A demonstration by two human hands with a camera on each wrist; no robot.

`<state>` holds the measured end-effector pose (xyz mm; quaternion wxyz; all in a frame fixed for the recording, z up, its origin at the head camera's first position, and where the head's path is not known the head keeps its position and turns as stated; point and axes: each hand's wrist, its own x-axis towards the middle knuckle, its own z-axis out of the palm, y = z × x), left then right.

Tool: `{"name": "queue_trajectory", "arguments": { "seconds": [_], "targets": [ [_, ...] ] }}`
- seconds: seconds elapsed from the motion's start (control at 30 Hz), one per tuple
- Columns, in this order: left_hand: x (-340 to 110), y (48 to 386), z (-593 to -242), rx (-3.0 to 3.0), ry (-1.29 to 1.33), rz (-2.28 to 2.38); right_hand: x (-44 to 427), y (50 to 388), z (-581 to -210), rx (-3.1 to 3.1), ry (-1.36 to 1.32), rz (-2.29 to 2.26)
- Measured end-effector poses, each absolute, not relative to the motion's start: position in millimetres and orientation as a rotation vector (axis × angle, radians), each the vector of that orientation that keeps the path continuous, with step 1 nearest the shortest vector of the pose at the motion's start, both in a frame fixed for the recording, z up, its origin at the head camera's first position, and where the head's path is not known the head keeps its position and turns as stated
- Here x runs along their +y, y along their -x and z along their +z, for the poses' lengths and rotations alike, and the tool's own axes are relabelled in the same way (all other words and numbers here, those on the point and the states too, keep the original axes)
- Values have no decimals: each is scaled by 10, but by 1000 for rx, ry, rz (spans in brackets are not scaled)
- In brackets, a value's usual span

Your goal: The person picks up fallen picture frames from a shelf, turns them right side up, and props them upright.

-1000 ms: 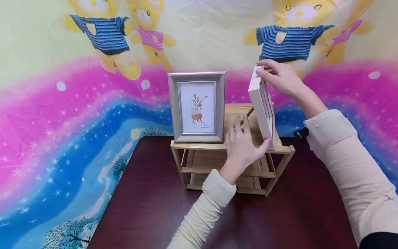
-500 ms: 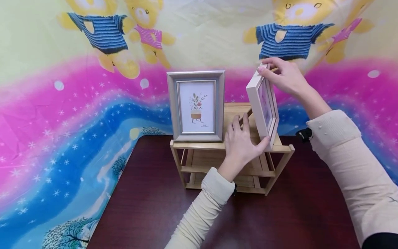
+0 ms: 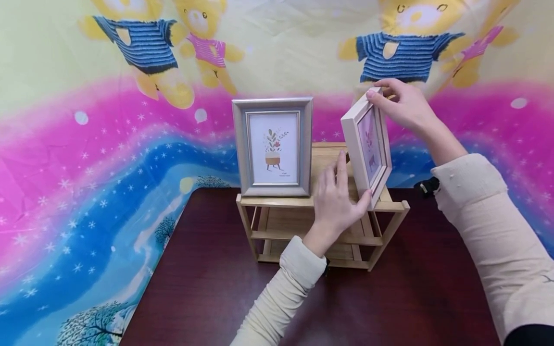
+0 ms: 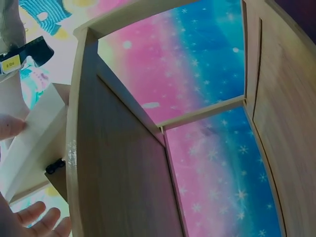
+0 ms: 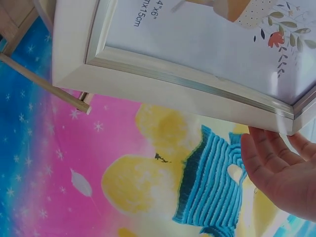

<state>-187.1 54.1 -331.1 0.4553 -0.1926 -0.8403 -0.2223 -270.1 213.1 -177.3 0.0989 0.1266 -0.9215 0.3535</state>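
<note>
A cream-white picture frame (image 3: 354, 144) stands on edge at the right end of the wooden rack's (image 3: 285, 203) top board, turned at an angle with its picture side to the right. My right hand (image 3: 404, 103) pinches its upper corner between thumb and fingers. In the right wrist view, those fingers (image 5: 269, 155) lie against the frame's edge, and a plant print shows under the glass. My left hand (image 3: 336, 204) is spread in front of the rack, its thumb at the frame's lower front corner. A grey-silver picture frame (image 3: 305, 144) with a plant print stands upright on the left.
The rack has lower shelves (image 3: 285, 221) and stands on a dark red-brown table (image 3: 195, 269). Behind it hangs a cloth backdrop (image 3: 277, 48) with bears and snowflakes. In the left wrist view, a dark fold-out stand clasp (image 4: 55, 166) shows behind the white frame.
The white frame has turned, so that more of its picture side shows. My right hand has moved slightly right with its upper corner. My left hand has stayed nearly in place.
</note>
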Motion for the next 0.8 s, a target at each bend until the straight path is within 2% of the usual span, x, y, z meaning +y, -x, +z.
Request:
{"name": "queue_trajectory", "arguments": {
  "seconds": [0.8],
  "targets": [
    [372,1896,-3269,-2046,550,-687,2359,2653,-1850,-2615,-404,1301]
  ]
}}
